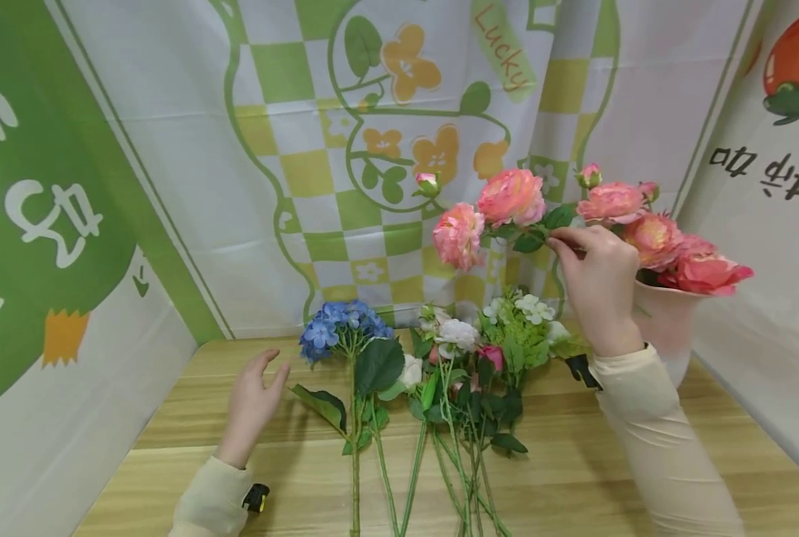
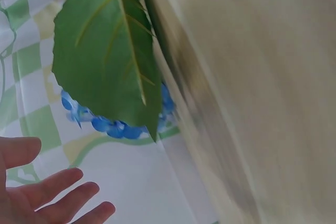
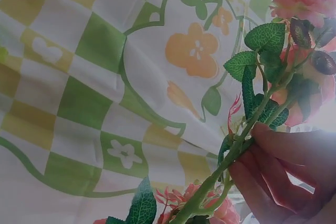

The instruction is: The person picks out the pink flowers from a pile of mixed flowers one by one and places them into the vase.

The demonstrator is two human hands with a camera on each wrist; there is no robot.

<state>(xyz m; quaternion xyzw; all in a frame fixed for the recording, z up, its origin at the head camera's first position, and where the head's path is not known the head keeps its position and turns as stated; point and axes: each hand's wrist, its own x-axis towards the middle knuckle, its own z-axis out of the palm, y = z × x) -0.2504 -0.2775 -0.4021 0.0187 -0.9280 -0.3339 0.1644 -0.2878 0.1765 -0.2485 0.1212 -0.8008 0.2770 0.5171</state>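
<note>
the right hand (image 1: 599, 287) pinches the stem (image 3: 210, 182) of a pink flower spray (image 1: 512, 195), its blooms leaning out left of the vase (image 1: 671, 324); whether the stem's lower end is inside the vase cannot be told. with only fingertips on a thin stem and the blooms well to one side, the spray could twist or slip. its leaves (image 3: 265, 36) might snag the other pink flowers (image 1: 654, 239), and a sideways tug could tip the vase. the left hand (image 1: 254, 403), relaxed and empty, is near the blue hydrangea (image 1: 345, 328); a careless sweep might shove that.
</note>
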